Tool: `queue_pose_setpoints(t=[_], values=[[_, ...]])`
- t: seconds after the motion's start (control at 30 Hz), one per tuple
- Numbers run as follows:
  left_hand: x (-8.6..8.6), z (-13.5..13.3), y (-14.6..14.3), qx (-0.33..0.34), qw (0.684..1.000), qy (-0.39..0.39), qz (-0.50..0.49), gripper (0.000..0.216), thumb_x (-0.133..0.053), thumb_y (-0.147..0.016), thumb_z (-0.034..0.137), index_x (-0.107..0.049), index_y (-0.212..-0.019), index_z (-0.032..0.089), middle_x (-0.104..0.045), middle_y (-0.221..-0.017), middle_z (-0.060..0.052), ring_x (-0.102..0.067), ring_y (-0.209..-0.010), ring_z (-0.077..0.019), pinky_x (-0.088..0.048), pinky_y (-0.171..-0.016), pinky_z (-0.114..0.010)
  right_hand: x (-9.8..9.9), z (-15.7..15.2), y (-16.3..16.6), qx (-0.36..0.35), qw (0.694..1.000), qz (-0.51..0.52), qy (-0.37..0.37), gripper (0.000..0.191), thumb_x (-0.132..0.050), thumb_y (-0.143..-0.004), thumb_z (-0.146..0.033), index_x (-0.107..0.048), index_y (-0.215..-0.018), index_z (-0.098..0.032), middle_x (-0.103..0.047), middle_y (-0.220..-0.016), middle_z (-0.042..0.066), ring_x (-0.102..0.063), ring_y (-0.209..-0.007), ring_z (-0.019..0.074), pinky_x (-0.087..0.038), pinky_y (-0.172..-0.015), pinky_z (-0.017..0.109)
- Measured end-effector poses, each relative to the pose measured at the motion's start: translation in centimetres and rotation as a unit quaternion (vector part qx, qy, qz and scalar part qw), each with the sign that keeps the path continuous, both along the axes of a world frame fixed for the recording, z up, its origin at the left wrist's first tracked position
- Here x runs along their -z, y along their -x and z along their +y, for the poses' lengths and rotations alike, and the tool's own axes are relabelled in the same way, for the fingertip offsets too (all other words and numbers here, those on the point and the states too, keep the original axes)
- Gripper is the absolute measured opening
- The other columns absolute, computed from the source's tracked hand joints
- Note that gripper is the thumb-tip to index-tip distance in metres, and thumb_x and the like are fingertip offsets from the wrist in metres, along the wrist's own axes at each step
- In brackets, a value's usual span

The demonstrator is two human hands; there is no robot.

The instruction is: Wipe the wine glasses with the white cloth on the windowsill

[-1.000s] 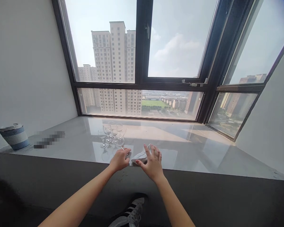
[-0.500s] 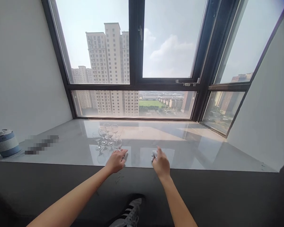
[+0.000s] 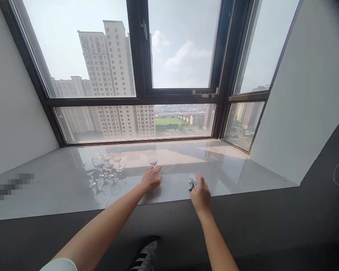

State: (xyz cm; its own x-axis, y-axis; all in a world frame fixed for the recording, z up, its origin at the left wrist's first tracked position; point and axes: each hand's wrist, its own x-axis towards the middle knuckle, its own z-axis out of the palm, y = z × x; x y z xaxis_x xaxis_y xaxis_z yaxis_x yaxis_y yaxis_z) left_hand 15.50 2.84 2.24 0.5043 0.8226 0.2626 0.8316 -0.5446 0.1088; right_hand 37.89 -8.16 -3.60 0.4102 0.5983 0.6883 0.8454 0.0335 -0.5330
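Observation:
A clear wine glass [image 3: 152, 158] stands upright in my left hand [image 3: 151, 179], whose fingers close round its stem over the sill. The glass's foot is hidden behind the fingers. My right hand [image 3: 200, 194] grips a bunched pale grey cloth [image 3: 192, 182] above the front part of the sill, apart from the glass. To the left of my left hand, several more wine glasses [image 3: 112, 162] stand upright in a close group.
The glossy pale windowsill [image 3: 169, 184] ends in a straight front edge. Dark-framed windows [image 3: 175, 101] rise behind it, and a white wall [image 3: 296, 113] closes the right side. Below the edge, a shoe [image 3: 148, 252] shows on the dark floor.
My left hand has moved the wine glass right, away from the group. My right hand still holds the cloth, slightly farther right. The view has turned right, and the striped container has left it.

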Motion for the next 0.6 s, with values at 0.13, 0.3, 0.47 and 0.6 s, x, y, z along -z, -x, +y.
queue_pose_setpoints(t=[0.13,0.3,0.47,0.6], values=[[0.2,2.0,-4.2,-0.004,1.000,-0.001,0.006,0.059,-0.041,-0.082,0.026,-0.034,-0.141,0.019,-0.042,-0.143,-0.009,-0.037,-0.128,-0.0276,-0.029,-0.102,-0.042,0.0,0.1,-0.1,-0.001,1.000,-0.007,-0.016,0.052,-0.040,-0.079,-0.012,-0.038,-0.131,-0.018,-0.061,-0.108,0.011,-0.056,-0.098,0.0234,-0.048,-0.079,0.036],[0.6,4.2,-6.8,-0.037,0.999,0.016,0.013,0.062,-0.039,-0.084,0.029,-0.029,-0.143,0.017,-0.043,-0.141,-0.013,-0.035,-0.129,-0.0294,-0.029,-0.100,-0.046,-0.1,0.1,-0.2,-0.007,1.000,-0.010,-0.023,0.051,-0.040,-0.079,-0.012,-0.040,-0.129,-0.018,-0.061,-0.108,0.011,-0.056,-0.099,0.0244,-0.048,-0.080,0.037],[1.2,5.9,-7.3,-0.058,0.997,0.040,0.021,0.062,-0.036,-0.086,0.031,-0.025,-0.145,0.016,-0.041,-0.142,-0.016,-0.033,-0.130,-0.0313,-0.025,-0.101,-0.051,-0.2,0.0,-0.2,-0.009,1.000,-0.008,-0.029,0.051,-0.040,-0.078,-0.011,-0.040,-0.129,-0.018,-0.061,-0.108,0.012,-0.056,-0.098,0.0243,-0.048,-0.080,0.038],[1.4,6.9,-7.9,-0.061,0.996,0.055,0.034,0.059,-0.030,-0.088,0.033,-0.024,-0.145,0.020,-0.039,-0.145,-0.014,-0.026,-0.135,-0.0296,-0.017,-0.105,-0.056,-0.1,0.0,-0.1,-0.008,0.999,-0.011,-0.032,0.050,-0.040,-0.079,-0.012,-0.040,-0.129,-0.018,-0.061,-0.108,0.012,-0.056,-0.098,0.0244,-0.048,-0.080,0.039]])
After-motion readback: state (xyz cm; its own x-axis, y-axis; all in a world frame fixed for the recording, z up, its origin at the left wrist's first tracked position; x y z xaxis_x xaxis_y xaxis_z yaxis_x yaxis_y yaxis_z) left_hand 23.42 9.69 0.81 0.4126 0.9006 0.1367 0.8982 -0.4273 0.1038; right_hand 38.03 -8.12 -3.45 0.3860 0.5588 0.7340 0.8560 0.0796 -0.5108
